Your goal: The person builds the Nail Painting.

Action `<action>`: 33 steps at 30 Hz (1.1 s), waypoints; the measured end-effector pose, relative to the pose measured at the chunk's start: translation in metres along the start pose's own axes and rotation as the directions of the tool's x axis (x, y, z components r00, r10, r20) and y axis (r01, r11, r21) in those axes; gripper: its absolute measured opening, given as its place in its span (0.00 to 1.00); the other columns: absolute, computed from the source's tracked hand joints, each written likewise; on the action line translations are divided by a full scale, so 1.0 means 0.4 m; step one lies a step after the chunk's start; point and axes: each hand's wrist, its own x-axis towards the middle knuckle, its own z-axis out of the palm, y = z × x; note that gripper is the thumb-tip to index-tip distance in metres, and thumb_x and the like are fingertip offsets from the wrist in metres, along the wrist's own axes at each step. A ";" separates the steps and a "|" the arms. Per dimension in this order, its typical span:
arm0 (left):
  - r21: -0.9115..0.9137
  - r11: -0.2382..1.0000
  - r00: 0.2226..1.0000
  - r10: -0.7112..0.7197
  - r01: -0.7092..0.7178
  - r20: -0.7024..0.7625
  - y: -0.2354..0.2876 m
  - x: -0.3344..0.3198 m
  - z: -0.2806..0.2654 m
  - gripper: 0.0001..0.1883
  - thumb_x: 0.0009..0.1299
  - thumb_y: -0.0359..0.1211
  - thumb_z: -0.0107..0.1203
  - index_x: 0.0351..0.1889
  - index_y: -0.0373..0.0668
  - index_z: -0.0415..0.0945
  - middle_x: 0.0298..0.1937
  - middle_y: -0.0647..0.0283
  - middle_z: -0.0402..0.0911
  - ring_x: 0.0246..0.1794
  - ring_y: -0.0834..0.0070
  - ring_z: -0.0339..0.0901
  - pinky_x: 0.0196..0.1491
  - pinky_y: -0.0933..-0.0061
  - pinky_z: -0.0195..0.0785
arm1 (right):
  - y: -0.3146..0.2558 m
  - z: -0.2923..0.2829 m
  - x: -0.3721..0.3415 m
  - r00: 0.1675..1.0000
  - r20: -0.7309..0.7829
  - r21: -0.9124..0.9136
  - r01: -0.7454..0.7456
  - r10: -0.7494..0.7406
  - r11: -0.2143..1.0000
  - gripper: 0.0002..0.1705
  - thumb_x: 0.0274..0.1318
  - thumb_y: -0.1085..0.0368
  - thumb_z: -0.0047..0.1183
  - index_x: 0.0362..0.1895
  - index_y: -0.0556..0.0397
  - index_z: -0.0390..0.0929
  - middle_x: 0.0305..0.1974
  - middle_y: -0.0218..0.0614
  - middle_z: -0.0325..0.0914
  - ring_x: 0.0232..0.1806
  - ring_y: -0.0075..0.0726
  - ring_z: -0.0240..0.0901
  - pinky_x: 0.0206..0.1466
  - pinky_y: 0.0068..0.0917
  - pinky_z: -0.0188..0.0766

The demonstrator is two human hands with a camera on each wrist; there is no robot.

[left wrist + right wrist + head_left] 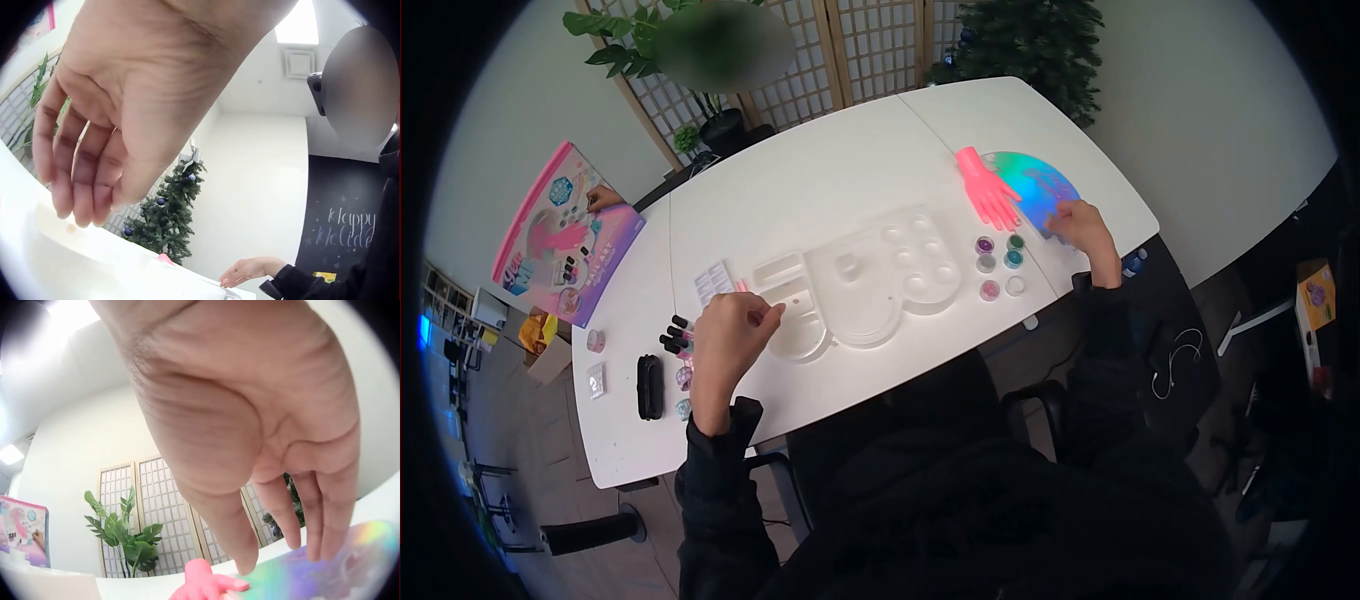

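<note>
My left hand (735,335) hovers over the left end of a white moulded tray (865,325), its fingers loosely bent with nothing between them. In the left wrist view the tray surface lies just past those fingertips. To the right, my right hand (1085,230) hangs over the edge of a shiny rainbow-coloured round sheet (1032,180). Its fingers (322,512) point down at the sheet and hold nothing. A pink model hand (985,185) lies beside the sheet, partly overlapping it. Several small glitter pots (991,290) stand between the tray and my right hand.
Dark-capped nail polish bottles (678,338), a black case (650,387) and a clear packet (597,380) sit at the table's left. A colourful kit box (565,240) stands upright at the left edge. A small compartment sheet (714,282) lies behind my left hand.
</note>
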 end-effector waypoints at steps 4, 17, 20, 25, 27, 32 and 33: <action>-0.014 1.000 0.999 0.014 -0.013 0.030 0.008 -0.002 0.000 0.13 0.69 0.39 0.68 0.30 0.37 0.88 0.27 0.55 0.88 0.28 0.61 0.87 0.35 0.64 0.77 | -0.012 0.007 -0.014 0.991 0.078 -0.143 0.122 -0.112 0.982 0.28 0.53 0.53 0.74 0.52 0.59 0.86 0.49 0.43 0.88 0.51 0.44 0.85 0.54 0.37 0.79; -0.072 0.971 0.966 0.236 -0.230 0.102 0.027 -0.005 0.030 0.13 0.69 0.35 0.67 0.27 0.36 0.85 0.29 0.57 0.86 0.29 0.60 0.85 0.35 0.62 0.76 | -0.185 0.058 -0.010 0.927 0.147 0.141 0.327 -0.346 0.935 0.33 0.53 0.58 0.74 0.63 0.56 0.82 0.64 0.52 0.79 0.67 0.53 0.75 0.70 0.38 0.71; -0.111 0.968 0.965 0.237 -0.224 0.112 0.006 -0.006 0.029 0.13 0.69 0.35 0.66 0.27 0.36 0.84 0.29 0.57 0.86 0.28 0.61 0.85 0.35 0.62 0.76 | -0.103 0.076 0.038 0.916 0.066 0.074 0.391 -0.396 0.917 0.33 0.49 0.60 0.75 0.60 0.58 0.83 0.64 0.55 0.78 0.68 0.58 0.73 0.71 0.42 0.69; -0.092 0.969 0.965 0.240 -0.230 0.110 -0.001 -0.015 0.028 0.12 0.71 0.31 0.65 0.27 0.33 0.82 0.28 0.57 0.85 0.27 0.64 0.84 0.33 0.69 0.80 | 0.001 0.103 0.033 0.974 -0.026 -0.281 0.211 -0.227 0.936 0.41 0.47 0.57 0.77 0.66 0.57 0.79 0.71 0.61 0.69 0.77 0.64 0.59 0.79 0.49 0.59; -0.103 0.969 0.966 0.235 -0.224 0.110 -0.011 -0.019 0.028 0.12 0.71 0.31 0.65 0.27 0.33 0.82 0.28 0.57 0.85 0.28 0.64 0.84 0.33 0.69 0.80 | 0.021 0.098 0.021 0.985 -0.123 -0.153 0.103 -0.122 0.983 0.48 0.44 0.50 0.79 0.68 0.58 0.76 0.73 0.66 0.64 0.80 0.68 0.52 0.81 0.53 0.54; -0.143 0.969 0.965 0.221 -0.201 0.140 -0.031 -0.013 0.040 0.08 0.71 0.29 0.64 0.31 0.33 0.83 0.29 0.58 0.86 0.30 0.69 0.86 0.35 0.71 0.80 | 0.103 0.073 0.047 0.993 -0.060 -0.082 0.095 -0.100 0.992 0.51 0.42 0.44 0.80 0.67 0.60 0.76 0.74 0.62 0.65 0.80 0.66 0.56 0.81 0.53 0.55; -0.149 0.964 0.959 0.240 -0.219 0.150 -0.033 -0.011 0.046 0.08 0.71 0.29 0.64 0.31 0.33 0.83 0.29 0.58 0.86 0.30 0.69 0.86 0.35 0.71 0.80 | 0.099 0.062 0.045 0.995 -0.037 -0.086 0.085 -0.089 0.993 0.52 0.42 0.43 0.80 0.67 0.60 0.76 0.74 0.61 0.66 0.79 0.65 0.58 0.81 0.53 0.56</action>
